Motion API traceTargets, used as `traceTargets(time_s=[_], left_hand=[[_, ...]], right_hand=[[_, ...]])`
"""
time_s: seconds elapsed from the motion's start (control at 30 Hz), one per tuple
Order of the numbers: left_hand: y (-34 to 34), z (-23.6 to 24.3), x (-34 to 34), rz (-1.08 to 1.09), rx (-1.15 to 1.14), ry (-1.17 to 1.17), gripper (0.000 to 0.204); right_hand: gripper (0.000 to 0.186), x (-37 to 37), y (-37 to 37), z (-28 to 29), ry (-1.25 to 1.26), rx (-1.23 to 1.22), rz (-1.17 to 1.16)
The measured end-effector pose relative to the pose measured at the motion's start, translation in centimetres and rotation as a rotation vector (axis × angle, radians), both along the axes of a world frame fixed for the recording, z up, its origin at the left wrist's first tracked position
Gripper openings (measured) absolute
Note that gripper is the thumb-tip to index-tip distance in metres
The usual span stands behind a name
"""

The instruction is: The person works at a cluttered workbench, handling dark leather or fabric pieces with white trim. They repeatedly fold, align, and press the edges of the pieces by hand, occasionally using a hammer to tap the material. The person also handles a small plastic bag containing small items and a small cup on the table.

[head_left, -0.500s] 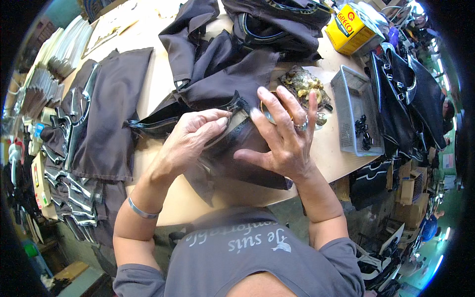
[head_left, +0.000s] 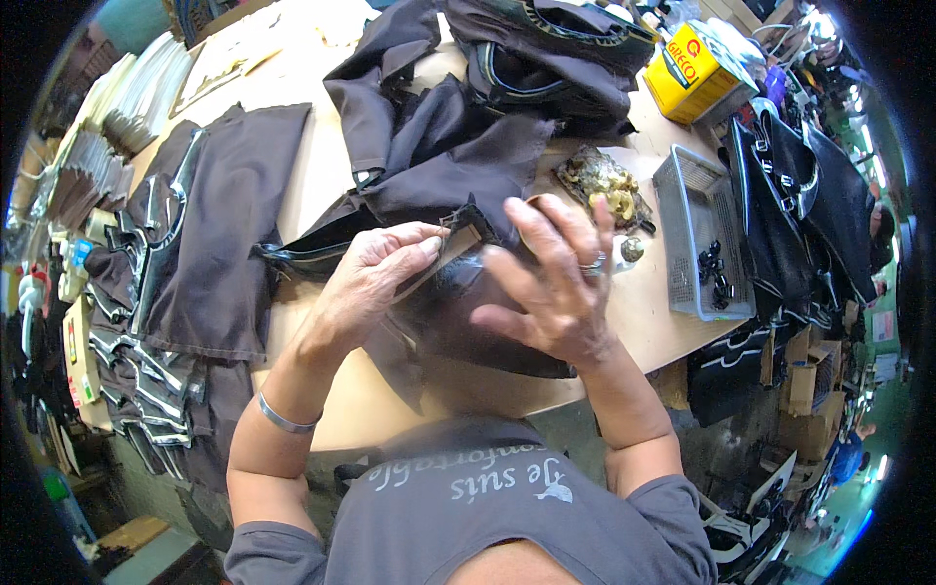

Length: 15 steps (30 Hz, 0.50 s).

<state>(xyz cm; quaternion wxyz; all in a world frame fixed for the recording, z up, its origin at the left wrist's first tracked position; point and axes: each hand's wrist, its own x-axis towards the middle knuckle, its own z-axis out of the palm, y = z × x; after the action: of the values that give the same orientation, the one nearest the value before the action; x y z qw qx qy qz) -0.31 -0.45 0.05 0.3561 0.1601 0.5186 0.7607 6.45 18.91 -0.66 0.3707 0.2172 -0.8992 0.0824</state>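
A dark brown-grey fabric piece (head_left: 458, 161) with black trim along an edge lies spread before me on the table. My left hand (head_left: 370, 283) pinches that edge between thumb and forefinger, beside a short tan strip (head_left: 458, 246) on the fabric. My right hand (head_left: 561, 292) hovers just right of the strip, its fingers apart and loosely bent, somewhat blurred. No object shows in it. Part of the fabric beneath is hidden by both hands. Beyond my right fingers sits a crumpled, yellowish sticky-looking lump (head_left: 609, 185).
A grey mesh basket (head_left: 673, 229) holding small black pieces stands at the right, near black bags (head_left: 780, 195). A yellow tin (head_left: 687, 73) is behind it. More dark fabric (head_left: 556, 49) is heaped at the back; stacked trimmed panels (head_left: 229, 224) lie left on the table (head_left: 341, 409).
My right hand's fingers have bent inward and dipped slightly. The left hand keeps its pinch on the fabric edge. The whole view has shifted slightly.
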Motion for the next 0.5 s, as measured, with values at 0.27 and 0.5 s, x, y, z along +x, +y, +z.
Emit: traceTargets(time_s=[0.27, 0.5], left_hand=[[-1.5, 1.6, 1.4, 0.274, -0.145, 0.738, 0.040], [-6.0, -2.8, 0.1, 0.168, -0.619, 0.765, 0.044]], right_hand=[[0.065, -0.2, -1.9, 4.1, -0.471, -1.276, 0.534], [0.067, -4.1, -2.9, 11.8, -0.391, -1.466, 0.884]])
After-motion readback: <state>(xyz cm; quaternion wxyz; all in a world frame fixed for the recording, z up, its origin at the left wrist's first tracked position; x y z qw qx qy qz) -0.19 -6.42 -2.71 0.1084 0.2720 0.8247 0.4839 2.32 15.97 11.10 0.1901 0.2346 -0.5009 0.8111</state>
